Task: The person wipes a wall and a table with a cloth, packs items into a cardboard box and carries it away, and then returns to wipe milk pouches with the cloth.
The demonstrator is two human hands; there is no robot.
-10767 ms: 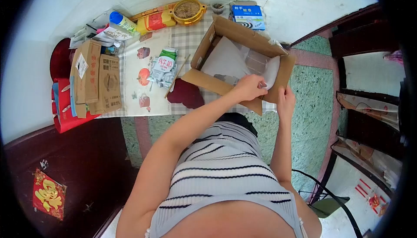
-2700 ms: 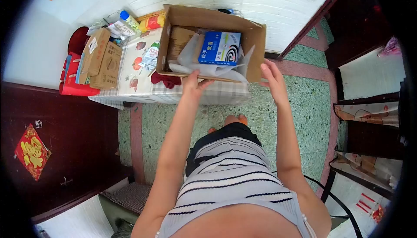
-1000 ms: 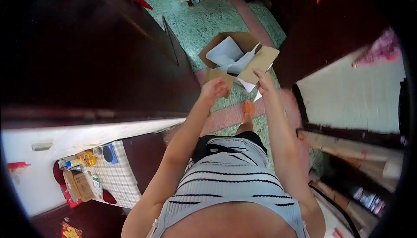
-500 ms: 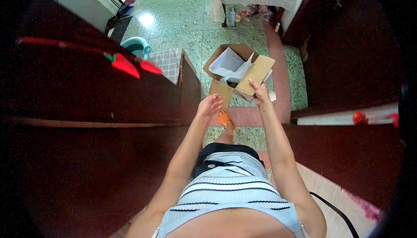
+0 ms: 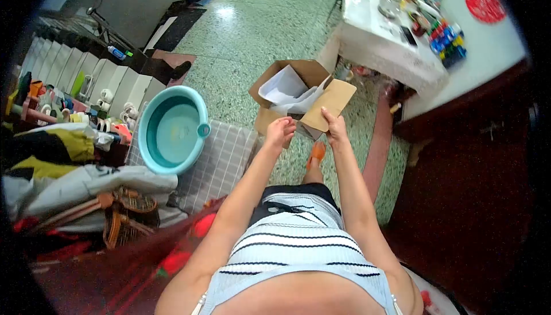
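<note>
One open cardboard box (image 5: pixel 313 71), white wrapping (image 5: pixel 282 88) inside, is carried above the floor (image 5: pixel 258 39), neither closed nor set down; the person's right hand (image 5: pixel 336 130) has its fingers gripping a flap (image 5: pixel 337 101); whether the left hand (image 5: pixel 279 132) grips anything is unclear.

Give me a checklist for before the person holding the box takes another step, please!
1. Right hand on the flap: ok, its thumb lies over the cardboard.
2. Left hand gripping firmly: cannot tell, its fingers are curled by the near side.
3. Cardboard box closed: not ok, its top is open.
4. White packing sheet inside: ok.
5. Box apart from the light-blue basin: ok, floor shows between them.
6. Both feet placed safely: cannot tell, only one orange slipper shows.
</note>
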